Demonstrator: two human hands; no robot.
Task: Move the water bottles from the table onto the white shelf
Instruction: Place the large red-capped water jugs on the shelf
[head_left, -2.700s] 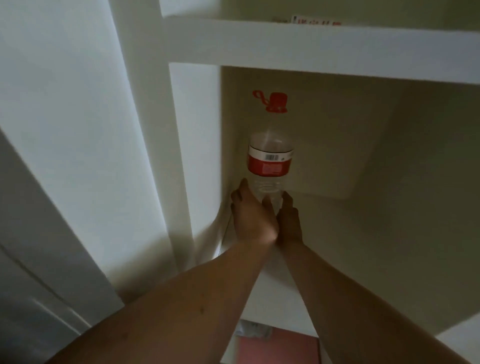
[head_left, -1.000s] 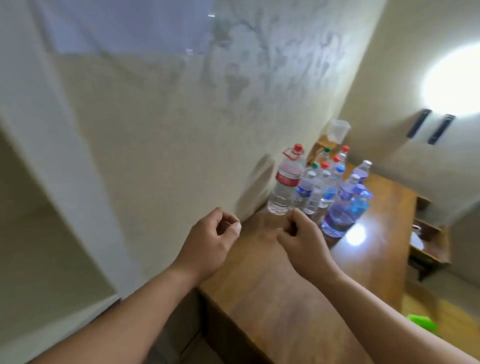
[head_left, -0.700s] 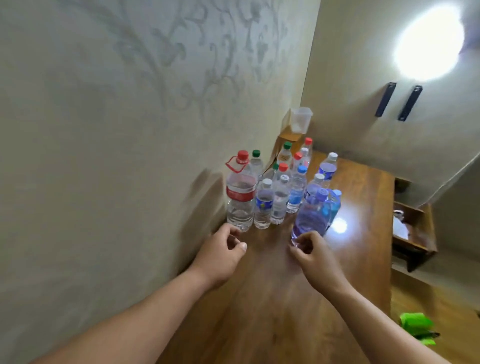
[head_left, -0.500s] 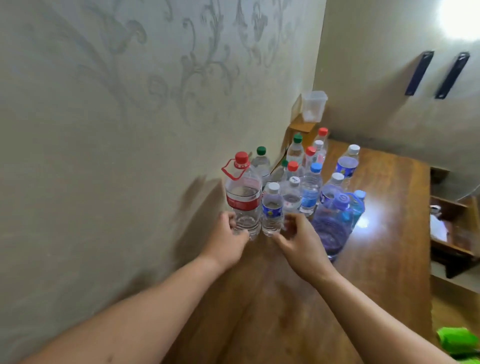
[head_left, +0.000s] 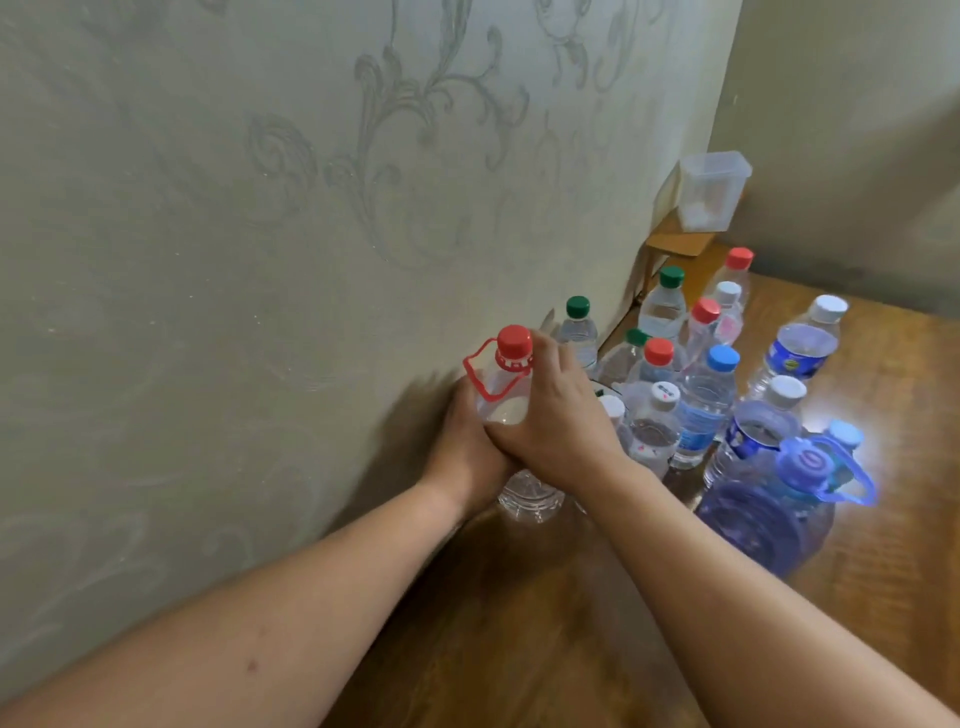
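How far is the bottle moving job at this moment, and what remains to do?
Done: cannot tell, because the white shelf is out of view. In hand: the left hand and right hand both grip the big red-capped bottle, its base at the table. Left: more than ten other bottles stand on the table, among them the large blue jug.

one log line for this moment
phase: grasp | left hand: grips red-capped bottle | right hand: grips it too | bottle: upright, beside wall
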